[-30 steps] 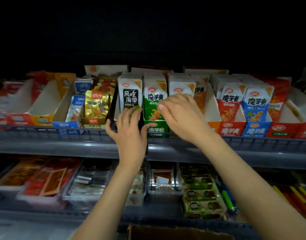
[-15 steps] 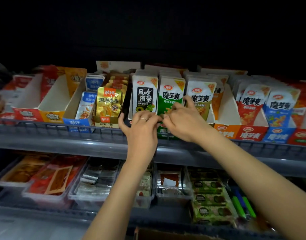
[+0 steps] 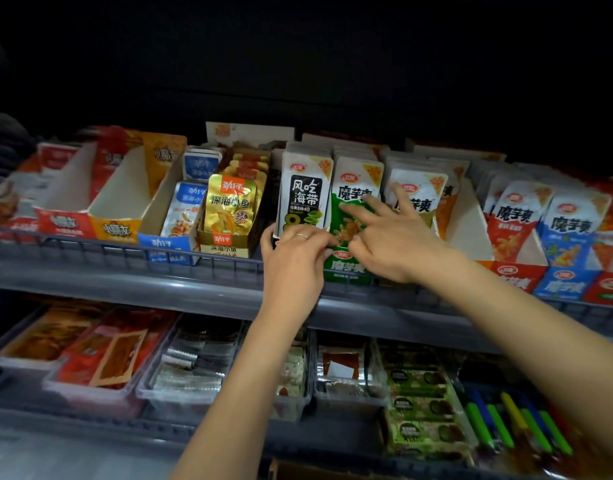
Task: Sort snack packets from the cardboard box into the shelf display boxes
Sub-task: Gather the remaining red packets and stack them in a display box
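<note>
Display boxes (image 3: 346, 270) by hands full, two far left empty. Right hand (image 3: 395, 244), fingers spread, presses green packet (image 3: 354, 178); left hand (image 3: 294, 261) grips black-label packet (image 3: 303, 195).

grey shelf (image 3: 125, 275), display boxes (image 3: 346, 268) in a row

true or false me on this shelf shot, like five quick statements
1. The left hand and right hand are both at the upper shelf. True.
2. The right hand's fingers lie on the green packet. True.
3. The gold packet stands right of the green packet. False: it stands to its left.
4. The orange display box is packed full. False: no packets show in it.
5. The left hand wears a ring. True.
</note>
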Available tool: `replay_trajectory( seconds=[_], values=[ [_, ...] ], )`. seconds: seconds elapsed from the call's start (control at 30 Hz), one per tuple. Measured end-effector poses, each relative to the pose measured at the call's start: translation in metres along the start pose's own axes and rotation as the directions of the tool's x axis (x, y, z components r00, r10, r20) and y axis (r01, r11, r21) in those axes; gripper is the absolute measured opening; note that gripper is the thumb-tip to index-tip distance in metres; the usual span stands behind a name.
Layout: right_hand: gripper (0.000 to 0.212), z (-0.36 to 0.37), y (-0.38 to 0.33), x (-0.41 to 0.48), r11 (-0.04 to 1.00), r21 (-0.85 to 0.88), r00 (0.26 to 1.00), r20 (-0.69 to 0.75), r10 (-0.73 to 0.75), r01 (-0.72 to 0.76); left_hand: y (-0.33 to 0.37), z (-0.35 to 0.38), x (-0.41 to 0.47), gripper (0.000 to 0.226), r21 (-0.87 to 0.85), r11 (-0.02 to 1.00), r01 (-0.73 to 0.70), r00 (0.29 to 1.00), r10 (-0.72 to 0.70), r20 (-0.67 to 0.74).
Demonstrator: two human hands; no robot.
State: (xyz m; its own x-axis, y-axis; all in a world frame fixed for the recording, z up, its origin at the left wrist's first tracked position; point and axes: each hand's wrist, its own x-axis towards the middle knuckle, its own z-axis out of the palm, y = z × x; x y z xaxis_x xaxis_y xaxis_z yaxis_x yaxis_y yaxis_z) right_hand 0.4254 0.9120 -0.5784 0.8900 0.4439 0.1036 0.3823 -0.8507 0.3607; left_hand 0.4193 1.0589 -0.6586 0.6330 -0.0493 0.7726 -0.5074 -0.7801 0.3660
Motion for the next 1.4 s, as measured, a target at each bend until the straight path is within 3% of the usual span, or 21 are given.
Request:
replay_trajectory(
  seconds=[0.07,0.2,0.27,0.37,0.5,0.7,0.93,1.03,1.1,1.13,1.2,1.3,1.4],
  values=[
    [0.057,-0.003,0.000,0.002,1.000,0.009,1.000,-0.012,0.002,-0.002,-0.001,-0.002,0.000,0.016,0.005,1.000,-0.008,1.000,0.007,0.021],
    [0.039,-0.009,-0.005,0.007,0.998,0.063,0.931,-0.365,0.024,-0.001,-0.003,-0.008,-0.002,0.033,0.020,0.999,-0.043,0.999,0.042,0.016],
    [0.034,-0.014,-0.011,0.013,0.984,0.168,0.901,-0.434,0.018,0.061,-0.005,-0.013,-0.001,0.046,0.050,0.999,0.010,1.000,-0.009,-0.015],
    [0.039,-0.015,-0.021,0.028,0.960,0.233,0.938,-0.341,-0.068,0.155,-0.016,-0.021,-0.001,0.037,0.093,0.989,0.117,0.993,-0.114,-0.041],
    [0.047,-0.009,-0.027,0.046,0.979,0.136,0.955,-0.275,-0.108,0.150,-0.020,-0.025,-0.003,0.022,-0.008,0.983,0.181,0.981,-0.180,0.073],
    [0.055,-0.005,-0.028,0.054,0.981,0.014,0.955,-0.230,-0.186,0.195,-0.024,-0.028,0.002,0.023,-0.080,0.984,0.161,0.980,-0.149,0.135],
    [0.055,-0.011,-0.035,0.052,0.980,-0.069,0.960,-0.197,-0.197,0.187,-0.028,-0.033,0.009,0.029,-0.035,0.989,0.143,0.971,-0.134,0.200],
    [0.052,-0.005,-0.029,0.037,0.989,-0.018,0.932,-0.334,-0.142,0.144,-0.029,-0.033,0.008,0.026,-0.004,0.992,0.126,0.974,-0.123,0.192],
    [0.050,0.001,-0.022,0.021,0.999,0.038,0.863,-0.505,0.013,0.007,-0.027,-0.029,0.008,0.027,0.006,0.991,0.132,0.976,-0.131,0.175],
    [0.047,0.004,-0.017,0.013,0.994,0.081,0.846,-0.523,0.103,-0.071,-0.024,-0.026,0.007,0.027,0.004,0.989,0.147,0.974,-0.146,0.174],
    [0.043,0.008,-0.008,0.001,0.977,0.140,0.865,-0.456,0.208,-0.161,-0.018,-0.017,0.006,0.028,0.039,0.987,0.153,0.973,-0.157,0.168],
    [0.054,0.018,0.003,-0.004,0.986,0.140,0.942,-0.311,0.127,-0.087,-0.013,-0.009,0.006,0.023,0.111,0.981,0.161,0.975,-0.176,0.137],
    [0.076,0.024,0.004,-0.001,0.997,0.050,0.955,-0.287,0.072,-0.061,-0.016,-0.008,0.009,0.020,0.114,0.981,0.156,0.969,-0.175,0.173]
  ],
)
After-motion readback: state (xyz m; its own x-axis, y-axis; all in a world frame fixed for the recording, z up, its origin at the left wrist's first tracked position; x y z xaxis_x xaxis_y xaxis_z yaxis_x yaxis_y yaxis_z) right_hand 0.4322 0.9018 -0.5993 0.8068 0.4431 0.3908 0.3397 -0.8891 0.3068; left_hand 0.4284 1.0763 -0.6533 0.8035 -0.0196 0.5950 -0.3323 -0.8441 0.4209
